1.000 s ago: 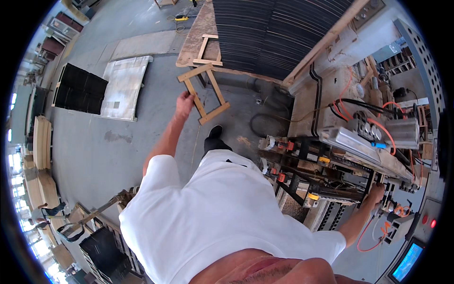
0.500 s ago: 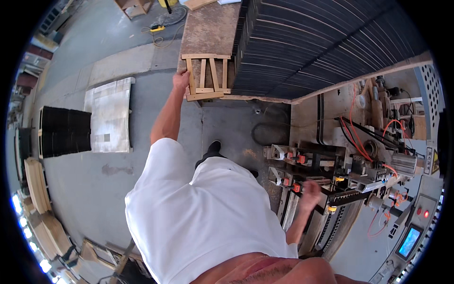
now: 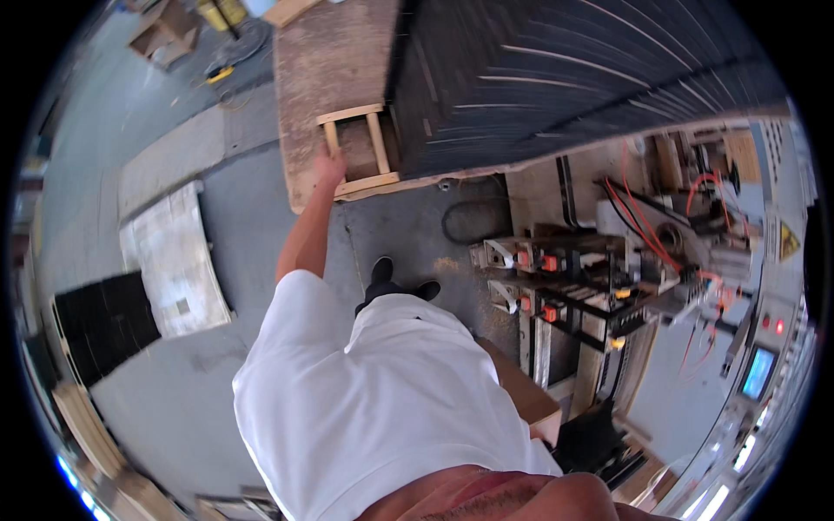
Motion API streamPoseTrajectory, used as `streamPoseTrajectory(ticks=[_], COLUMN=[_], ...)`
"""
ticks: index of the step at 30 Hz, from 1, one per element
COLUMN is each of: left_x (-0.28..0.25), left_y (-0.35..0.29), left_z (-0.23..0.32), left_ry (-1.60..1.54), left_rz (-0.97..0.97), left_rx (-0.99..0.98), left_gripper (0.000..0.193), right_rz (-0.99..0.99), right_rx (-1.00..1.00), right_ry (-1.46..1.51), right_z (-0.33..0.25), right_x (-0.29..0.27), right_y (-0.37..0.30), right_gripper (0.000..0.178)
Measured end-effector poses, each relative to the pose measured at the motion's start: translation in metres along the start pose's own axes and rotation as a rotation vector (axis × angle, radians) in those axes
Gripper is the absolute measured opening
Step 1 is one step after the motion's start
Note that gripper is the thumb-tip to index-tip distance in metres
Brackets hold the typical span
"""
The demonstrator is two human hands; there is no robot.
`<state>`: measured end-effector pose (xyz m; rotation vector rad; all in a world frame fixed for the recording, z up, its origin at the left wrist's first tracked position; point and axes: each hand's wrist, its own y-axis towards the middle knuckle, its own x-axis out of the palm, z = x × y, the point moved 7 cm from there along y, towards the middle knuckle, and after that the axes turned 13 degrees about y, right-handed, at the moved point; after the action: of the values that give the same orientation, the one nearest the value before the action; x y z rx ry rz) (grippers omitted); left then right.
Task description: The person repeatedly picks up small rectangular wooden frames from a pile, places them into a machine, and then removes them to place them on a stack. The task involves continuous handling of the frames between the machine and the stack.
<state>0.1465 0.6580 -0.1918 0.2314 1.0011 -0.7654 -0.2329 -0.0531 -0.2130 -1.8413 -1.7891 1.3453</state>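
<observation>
My left arm stretches forward to the worn wooden bench [image 3: 326, 65]. My left hand [image 3: 330, 163] is closed around the left slat of a small rectangular frame of pale wood [image 3: 380, 143], near the bench's front end. Two crossbars and two slats show, with a dark opening between them. Some of my fingers are blurred. Just right of the frame rises a tall stack of dark, thin-edged pieces [image 3: 539, 82]. My right hand is hidden; only the white sleeve shows by my side, near a brown box-like thing [image 3: 526, 395].
On the right stands a machine with clamps [image 3: 547, 286], orange hoses [image 3: 647, 227] and a control panel with a lit screen [image 3: 758, 373]. A pale sheet [image 3: 176, 260] and a dark stack [image 3: 106, 321] lie on the left floor. Boards [image 3: 87, 430] lie farther back.
The view has turned and shifted. The wooden pieces, earlier spread askew with more slats showing, now look like one rectangle under my left hand. My right hand has left the machine and dropped from sight.
</observation>
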Motion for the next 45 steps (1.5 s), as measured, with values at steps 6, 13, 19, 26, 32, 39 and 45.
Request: streamPoseTrajectory(ticks=[6, 13, 19, 26, 32, 39, 45], left_x=[-0.044, 0.107, 0.213, 0.250, 0.262, 0.186, 0.229], left_y=[-0.127, -0.293, -0.370, -0.448, -0.544, -0.666, -0.716], left_z=[0.076, 0.100, 0.146, 0.192, 0.241, 0.418, 0.577], left_ry=[-0.277, -0.076, -0.168, -0.081, 0.023, -0.371, -0.591], left_rz=[0.171, -0.605, -1.188, -1.307, -1.247, -1.344, -1.359], left_rx=[0.430, 0.866, 0.752, 0.690, 0.976, 0.917, 0.810], left_gripper=[0.028, 0.019, 0.020, 0.023, 0.022, 0.025, 0.024], right_rz=[0.276, 0.807, 1.441, 1.639, 1.737, 1.768, 1.527], right_rx=[-0.274, -0.548, -0.396, 0.635, 0.332, 0.026, -0.286], right_ry=[0.465, -0.119, -0.638, -0.432, -0.226, -0.084, -0.345], right_z=[-0.071, -0.294, -0.255, -0.077, -0.058, -0.122, -0.196], right_x=[-0.033, -0.175, -0.298, -0.340, -0.334, -0.322, -0.321], right_y=[-0.016, -0.188, -0.391, -0.570, -0.589, -0.563, -0.487], right_gripper=[0.011, 0.026, 0.030, 0.029, 0.024, 0.022, 0.024])
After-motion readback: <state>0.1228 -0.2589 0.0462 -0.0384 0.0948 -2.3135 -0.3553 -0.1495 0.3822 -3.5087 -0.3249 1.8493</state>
